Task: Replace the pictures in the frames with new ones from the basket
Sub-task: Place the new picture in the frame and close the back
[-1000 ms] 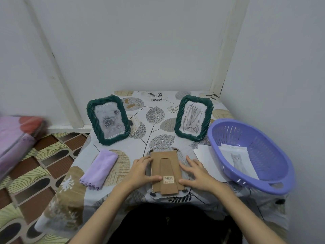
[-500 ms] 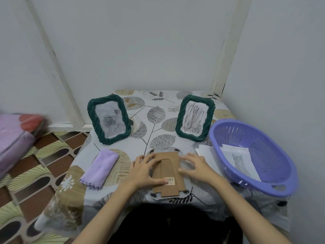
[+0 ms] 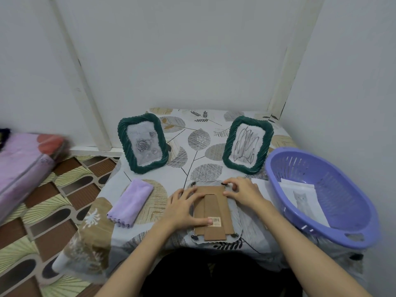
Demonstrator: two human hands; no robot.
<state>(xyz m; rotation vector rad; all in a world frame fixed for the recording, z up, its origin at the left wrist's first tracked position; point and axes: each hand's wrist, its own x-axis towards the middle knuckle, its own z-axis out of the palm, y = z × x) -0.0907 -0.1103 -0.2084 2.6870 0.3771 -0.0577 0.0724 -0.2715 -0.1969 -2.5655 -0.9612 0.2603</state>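
1. The face-down frame point(image 3: 212, 211) lay at the table's point(image 3: 150, 211) 6 o'clock edge, long axis 12-to-6.
2. Right hand point(image 3: 242, 191) fingers pinched at its 1 o'clock clip; nearer.
3. Left hand point(image 3: 184, 209) pressed flat, fingers apart.

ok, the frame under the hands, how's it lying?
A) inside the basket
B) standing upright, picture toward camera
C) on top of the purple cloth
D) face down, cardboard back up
D: the frame lies flat on the table with its brown cardboard back and stand facing up, left hand resting on it and right hand at its top right corner.
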